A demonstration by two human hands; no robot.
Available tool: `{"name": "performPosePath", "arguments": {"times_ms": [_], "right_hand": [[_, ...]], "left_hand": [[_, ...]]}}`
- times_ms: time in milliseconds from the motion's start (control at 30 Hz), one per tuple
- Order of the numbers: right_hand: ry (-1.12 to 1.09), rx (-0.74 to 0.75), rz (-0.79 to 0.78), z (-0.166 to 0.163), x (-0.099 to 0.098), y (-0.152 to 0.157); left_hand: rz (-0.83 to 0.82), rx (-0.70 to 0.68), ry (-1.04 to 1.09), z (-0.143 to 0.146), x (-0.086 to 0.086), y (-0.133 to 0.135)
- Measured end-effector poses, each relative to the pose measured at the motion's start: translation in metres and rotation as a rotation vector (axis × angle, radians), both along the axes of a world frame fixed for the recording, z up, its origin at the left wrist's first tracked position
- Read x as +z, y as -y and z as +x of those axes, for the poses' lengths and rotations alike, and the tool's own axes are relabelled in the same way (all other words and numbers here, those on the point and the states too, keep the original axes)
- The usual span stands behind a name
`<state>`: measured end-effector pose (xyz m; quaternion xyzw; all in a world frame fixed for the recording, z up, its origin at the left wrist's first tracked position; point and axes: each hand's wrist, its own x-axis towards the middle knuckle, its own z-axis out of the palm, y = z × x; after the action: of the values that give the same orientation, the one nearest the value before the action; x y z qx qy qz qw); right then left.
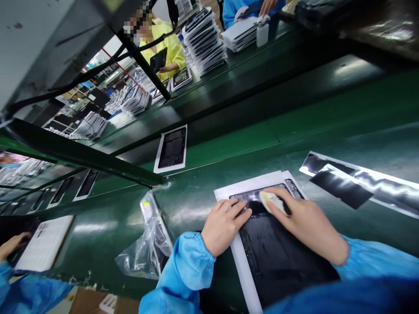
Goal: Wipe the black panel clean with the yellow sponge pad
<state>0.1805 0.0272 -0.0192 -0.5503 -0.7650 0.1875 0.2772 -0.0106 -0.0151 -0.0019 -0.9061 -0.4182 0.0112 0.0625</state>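
Note:
A black tablet housing point(278, 257) lies on a white sheet point(240, 270) in front of me, its inner side with small parts along the upper edge facing up. My left hand point(224, 224) rests on its upper left corner, fingers stretched out and slightly apart. In my right hand point(306, 224) is a crumpled white and yellowish cloth point(270, 201), pinched between thumb and fingers and touching the upper part of the housing. The lower end of the housing is hidden by my blue sleeve.
Dark film pieces point(342, 185) lie at the right. To the left sits a clear plastic bag point(142, 255) with long narrow parts. Another housing on a sheet point(172, 148) lies on the green belt beyond a green post point(81, 155). Co-workers and stacks point(204, 43) line the far side.

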Motion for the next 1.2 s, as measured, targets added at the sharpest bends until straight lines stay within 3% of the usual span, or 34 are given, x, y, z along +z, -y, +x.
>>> {"name": "performPosePath", "arguments": {"times_ms": [133, 400, 867, 967, 1200], "right_hand": [[0.015, 0.093, 0.024, -0.018, -0.005, 0.001], [0.118, -0.136, 0.098, 0.019, 0.001, -0.006], [0.037, -0.078, 0.014, 0.021, 0.001, 0.0], [-0.015, -0.141, -0.026, 0.03, 0.002, 0.003], [-0.284, -0.311, -0.085, 0.048, 0.002, 0.005]], "left_hand": [[-0.015, 0.011, 0.024, 0.001, -0.003, 0.0], [-0.027, 0.028, 0.051, -0.002, -0.011, 0.003], [0.012, 0.017, 0.081, -0.001, -0.007, 0.002], [-0.01, 0.015, 0.119, 0.002, -0.004, -0.001], [0.054, 0.264, 0.279, 0.03, -0.015, -0.039]]}}
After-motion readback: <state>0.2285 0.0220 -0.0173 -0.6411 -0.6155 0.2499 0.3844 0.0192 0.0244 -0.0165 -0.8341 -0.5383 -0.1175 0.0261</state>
